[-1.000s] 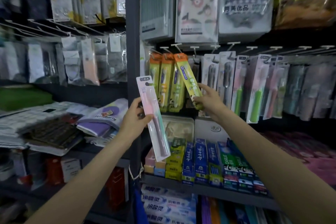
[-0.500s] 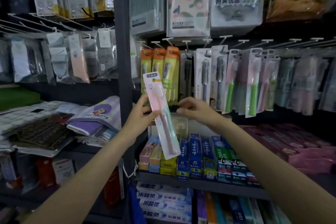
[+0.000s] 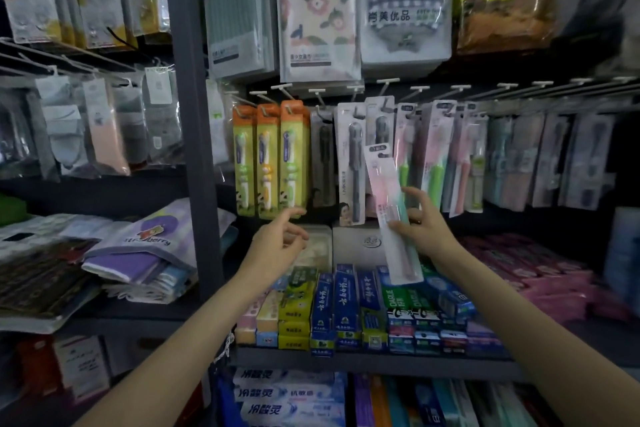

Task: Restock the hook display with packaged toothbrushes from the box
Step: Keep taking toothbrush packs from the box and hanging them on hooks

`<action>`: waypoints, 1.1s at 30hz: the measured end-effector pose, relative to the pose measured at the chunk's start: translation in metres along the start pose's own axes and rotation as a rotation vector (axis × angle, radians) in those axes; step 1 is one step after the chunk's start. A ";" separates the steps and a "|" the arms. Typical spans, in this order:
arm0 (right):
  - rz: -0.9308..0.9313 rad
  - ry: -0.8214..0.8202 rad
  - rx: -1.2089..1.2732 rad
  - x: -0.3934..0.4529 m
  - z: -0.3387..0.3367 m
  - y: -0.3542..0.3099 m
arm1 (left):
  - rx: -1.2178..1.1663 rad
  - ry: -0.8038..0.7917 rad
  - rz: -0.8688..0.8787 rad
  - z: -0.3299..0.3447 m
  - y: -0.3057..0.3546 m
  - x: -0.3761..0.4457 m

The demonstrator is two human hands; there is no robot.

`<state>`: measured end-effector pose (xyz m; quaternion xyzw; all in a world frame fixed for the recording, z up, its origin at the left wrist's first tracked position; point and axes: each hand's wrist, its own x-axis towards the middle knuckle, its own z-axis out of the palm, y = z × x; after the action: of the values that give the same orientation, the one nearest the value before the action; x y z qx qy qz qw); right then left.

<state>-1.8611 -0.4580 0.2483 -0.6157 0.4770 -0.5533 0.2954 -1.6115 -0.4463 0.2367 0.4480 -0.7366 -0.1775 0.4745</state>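
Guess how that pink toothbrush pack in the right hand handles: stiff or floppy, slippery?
The pink toothbrush pack is long and thin yet stands straight from a right hand grip near its middle, so probably fairly stiff and light. Its glossy plastic face may be slippery. Held tilted, it could pivot in the fingers if bumped against the hooks.

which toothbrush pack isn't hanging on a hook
The pink toothbrush pack, pinched in the right hand. It tilts free in front of the display, while the orange-topped packs and the others hang from pegs.
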 end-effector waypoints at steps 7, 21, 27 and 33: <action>-0.027 0.079 -0.031 -0.002 -0.030 0.006 | 0.065 -0.084 0.024 0.026 0.010 0.006; -0.156 0.134 -0.494 0.034 -0.085 -0.026 | 0.082 -0.130 0.041 0.057 0.020 0.012; -0.299 0.169 -0.714 0.042 -0.092 -0.033 | 0.087 -0.114 -0.004 0.060 0.017 0.011; -0.228 0.236 -0.604 0.051 -0.082 -0.033 | 0.140 -0.126 0.004 0.065 0.019 0.013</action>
<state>-1.9346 -0.4787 0.3151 -0.6565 0.5782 -0.4840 -0.0214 -1.6783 -0.4572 0.2253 0.4664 -0.7767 -0.1524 0.3949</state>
